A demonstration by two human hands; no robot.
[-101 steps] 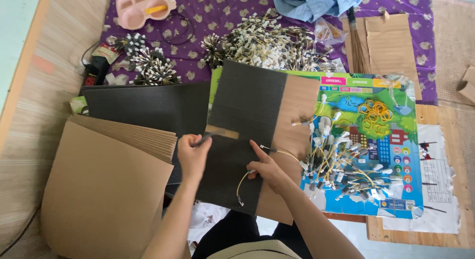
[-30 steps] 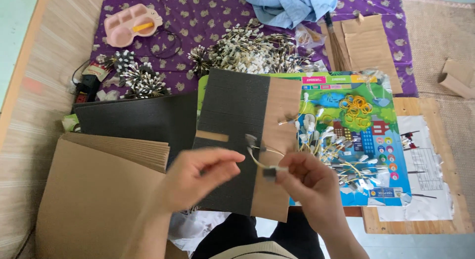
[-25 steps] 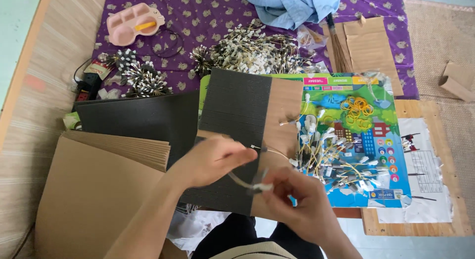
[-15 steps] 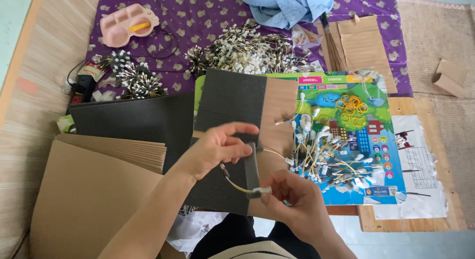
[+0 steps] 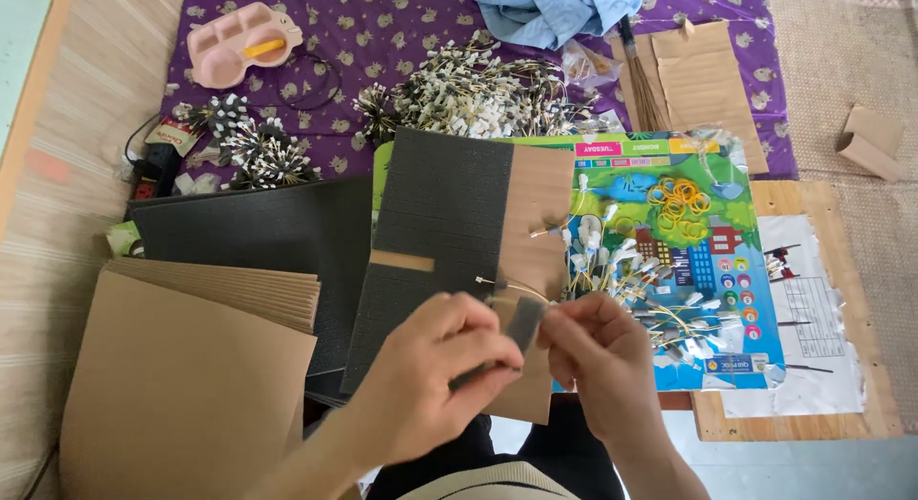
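Hands [image 5: 521,352] pinch small grey foam strip [image 5: 524,324] over cardboard sheet [image 5: 535,204].

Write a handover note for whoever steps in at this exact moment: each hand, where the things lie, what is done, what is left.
Left hand: pinching a small grey foam piece above the lap.
Right hand: fingertips meet the left hand's at that piece, holding a thin yellowish string.
Black foam sheet, backed with brown card, lies straight ahead; one strip is missing from it.
Loose white-tipped strings lie on the colourful poster to the right.
Done: bundled strings heaped on the purple cloth.
Left: the loose pile on the poster; much of the foam sheet uncut.
Stack of brown card at left.
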